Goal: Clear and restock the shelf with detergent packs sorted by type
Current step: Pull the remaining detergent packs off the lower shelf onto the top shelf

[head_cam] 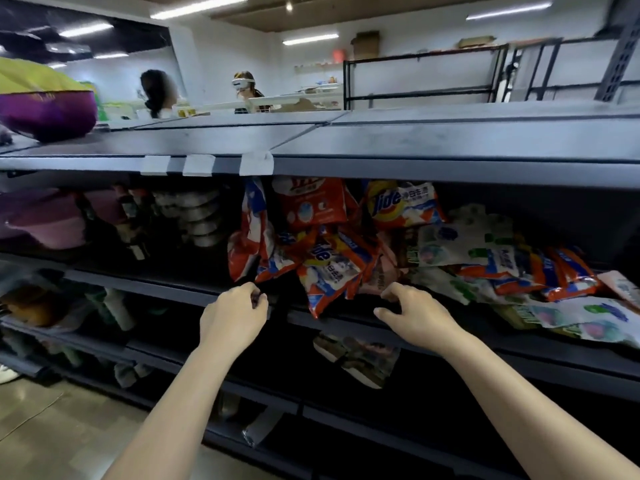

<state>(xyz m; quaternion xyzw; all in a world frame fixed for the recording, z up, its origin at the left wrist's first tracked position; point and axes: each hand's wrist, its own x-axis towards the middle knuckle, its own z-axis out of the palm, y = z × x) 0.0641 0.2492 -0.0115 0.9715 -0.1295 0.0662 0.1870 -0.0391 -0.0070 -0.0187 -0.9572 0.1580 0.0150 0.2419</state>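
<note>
A jumbled heap of detergent packs lies on the dark middle shelf (346, 322). Orange Tide packs (329, 258) lean and slump at its centre, more orange packs (540, 271) lie flat further right, and white-and-green packs (460, 244) sit among and under them. My left hand (235, 315) hovers at the shelf's front edge below the leftmost orange pack, fingers curled, holding nothing I can see. Just under a hanging orange pack and a pinkish pack (377, 275), my right hand (412, 311) has loosely curled fingers and grips nothing.
The top shelf (415, 140) carries a purple and yellow bag (45, 109) at the left. Bottles and stacked tubs (197, 216) fill the middle shelf's left part. A pack (360, 358) lies on the shelf below. Two people stand behind the shelving.
</note>
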